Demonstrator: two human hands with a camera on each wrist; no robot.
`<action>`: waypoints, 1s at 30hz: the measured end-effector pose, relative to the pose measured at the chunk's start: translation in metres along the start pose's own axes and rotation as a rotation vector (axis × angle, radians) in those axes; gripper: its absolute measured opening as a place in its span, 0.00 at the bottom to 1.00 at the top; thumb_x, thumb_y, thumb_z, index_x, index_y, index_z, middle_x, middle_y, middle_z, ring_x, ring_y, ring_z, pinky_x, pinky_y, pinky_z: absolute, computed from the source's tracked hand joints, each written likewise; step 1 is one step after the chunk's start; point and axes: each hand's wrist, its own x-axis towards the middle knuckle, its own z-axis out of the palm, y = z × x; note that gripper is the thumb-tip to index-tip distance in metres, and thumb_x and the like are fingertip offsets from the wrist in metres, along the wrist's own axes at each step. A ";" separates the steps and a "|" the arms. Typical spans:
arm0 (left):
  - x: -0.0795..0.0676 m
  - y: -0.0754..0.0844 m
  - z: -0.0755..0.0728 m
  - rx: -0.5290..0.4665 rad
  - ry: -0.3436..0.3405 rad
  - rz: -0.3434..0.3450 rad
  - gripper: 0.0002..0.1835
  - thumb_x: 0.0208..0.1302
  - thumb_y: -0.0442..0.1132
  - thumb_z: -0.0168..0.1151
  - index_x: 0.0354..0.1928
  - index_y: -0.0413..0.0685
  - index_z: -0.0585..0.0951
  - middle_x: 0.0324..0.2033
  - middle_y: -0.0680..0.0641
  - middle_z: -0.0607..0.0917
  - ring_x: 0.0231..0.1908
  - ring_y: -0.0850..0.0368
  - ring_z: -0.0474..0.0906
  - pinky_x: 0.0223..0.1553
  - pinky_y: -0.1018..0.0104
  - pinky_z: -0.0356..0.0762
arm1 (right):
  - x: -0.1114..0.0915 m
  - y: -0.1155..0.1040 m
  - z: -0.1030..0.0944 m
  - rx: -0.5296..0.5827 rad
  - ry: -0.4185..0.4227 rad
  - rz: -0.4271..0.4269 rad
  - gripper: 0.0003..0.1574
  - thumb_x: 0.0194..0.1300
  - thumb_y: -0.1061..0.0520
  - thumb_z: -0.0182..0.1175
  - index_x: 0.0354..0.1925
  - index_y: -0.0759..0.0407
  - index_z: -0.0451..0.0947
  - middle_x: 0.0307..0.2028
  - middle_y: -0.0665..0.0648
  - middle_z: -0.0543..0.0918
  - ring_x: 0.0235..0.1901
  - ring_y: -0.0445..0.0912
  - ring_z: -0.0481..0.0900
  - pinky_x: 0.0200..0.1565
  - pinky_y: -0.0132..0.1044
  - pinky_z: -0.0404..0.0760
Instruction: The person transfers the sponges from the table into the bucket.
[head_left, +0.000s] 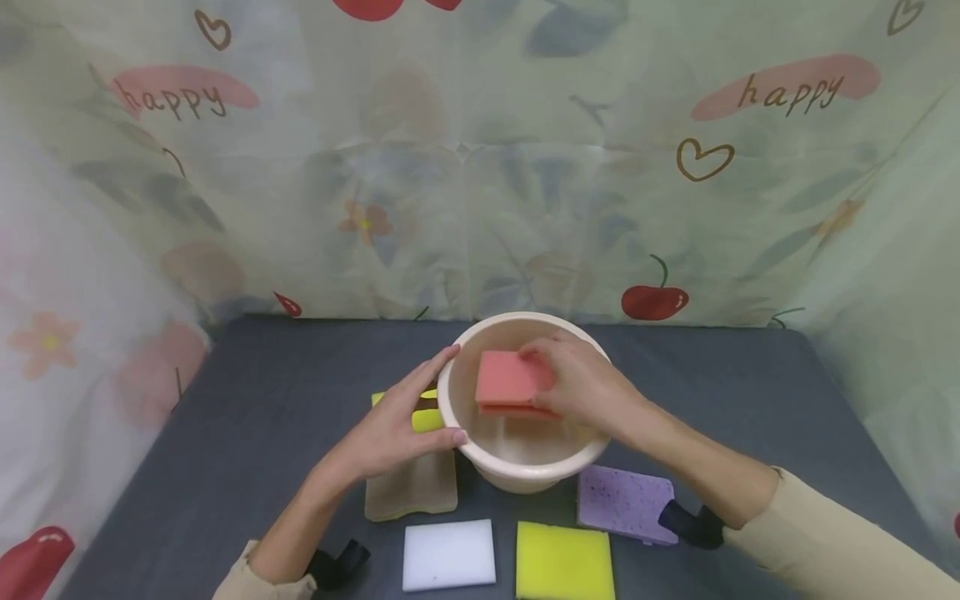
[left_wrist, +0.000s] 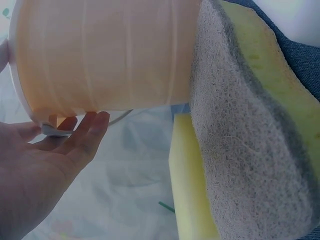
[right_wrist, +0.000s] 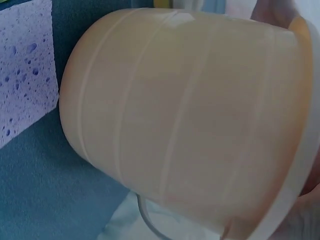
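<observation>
A cream plastic bucket (head_left: pixel 525 471) stands on the dark table, its mouth facing me. My left hand (head_left: pixel 382 437) grips the bucket's left side, thumb and fingers spread at the rim; in the left wrist view, fingers of that hand (left_wrist: pixel 45 170) reach under the rim to the outer wall. Inside the mouth, my right hand (head_left: pixel 588 379) pinches a pink sponge (head_left: pixel 510 377) by its right end. A second pink edge (head_left: pixel 513 412) shows just below it; whether that is another sponge I cannot tell. The right wrist view is mostly filled by the bucket wall (right_wrist: pixel 185 110).
Left of the bucket lie a sponge with a grey-beige scouring face (head_left: pixel 411 490) and a yellow sponge (head_left: pixel 428 421), partly behind my left hand. In front are a white sponge (head_left: pixel 448 557) and a yellow sponge (head_left: pixel 565 560). A speckled purple sponge (head_left: pixel 624 502) lies front right.
</observation>
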 end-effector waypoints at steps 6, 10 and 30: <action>0.000 0.002 0.000 -0.014 -0.003 0.011 0.52 0.59 0.48 0.73 0.78 0.65 0.52 0.73 0.57 0.58 0.64 0.48 0.69 0.57 0.49 0.75 | 0.006 0.000 0.003 0.006 -0.032 0.014 0.32 0.50 0.63 0.74 0.54 0.62 0.79 0.50 0.58 0.83 0.51 0.52 0.77 0.56 0.45 0.74; 0.000 0.002 -0.001 -0.006 -0.001 0.022 0.52 0.59 0.45 0.73 0.79 0.65 0.51 0.74 0.55 0.58 0.64 0.48 0.69 0.57 0.51 0.76 | 0.010 0.000 0.004 -0.028 -0.063 0.029 0.32 0.47 0.63 0.74 0.53 0.61 0.78 0.47 0.58 0.82 0.47 0.51 0.77 0.53 0.43 0.74; 0.000 0.000 0.001 -0.033 -0.003 0.038 0.50 0.60 0.47 0.73 0.78 0.64 0.52 0.74 0.51 0.59 0.65 0.47 0.69 0.58 0.50 0.75 | 0.016 0.001 0.010 -0.062 -0.117 0.055 0.31 0.45 0.66 0.71 0.51 0.61 0.79 0.47 0.57 0.82 0.48 0.51 0.76 0.53 0.42 0.74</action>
